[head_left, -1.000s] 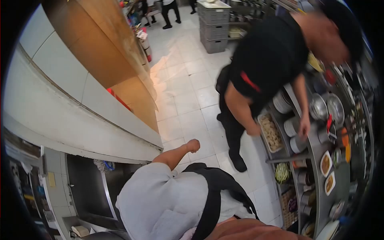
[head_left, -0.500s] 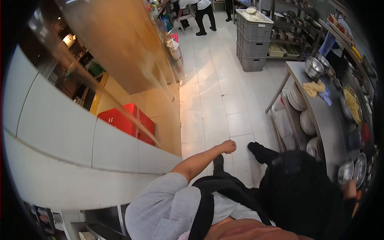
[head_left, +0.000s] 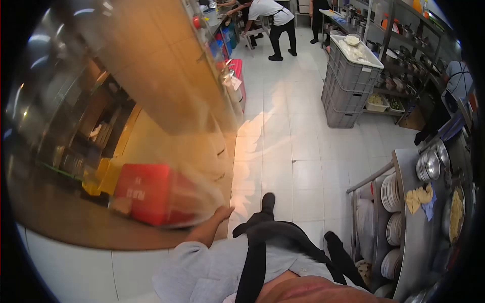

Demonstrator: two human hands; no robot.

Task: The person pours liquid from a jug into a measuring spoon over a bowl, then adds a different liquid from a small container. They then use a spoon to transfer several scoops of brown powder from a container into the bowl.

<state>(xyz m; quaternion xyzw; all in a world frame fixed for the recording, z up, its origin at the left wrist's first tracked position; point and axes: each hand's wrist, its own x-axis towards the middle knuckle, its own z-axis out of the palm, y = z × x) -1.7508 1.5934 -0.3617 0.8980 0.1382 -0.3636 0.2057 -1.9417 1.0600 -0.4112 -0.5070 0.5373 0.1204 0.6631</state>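
Note:
My left hand is low at the left of the aisle, next to the lower edge of a clear, blurred sheet. Motion blur hides how its fingers are set and whether they touch the sheet. Behind the sheet is a red box with pale lettering. My right hand is out of view.
Grey stacked crates bear a white tray. A steel table at the right holds metal bowls and a yellow cloth, with stacked plates below. A person in white bends at the back; another stands right.
The view has moved forward and turned. My left hand has shifted left towards the clear sheet. The dark figure and the hand near the bowls at the lower right have left view.

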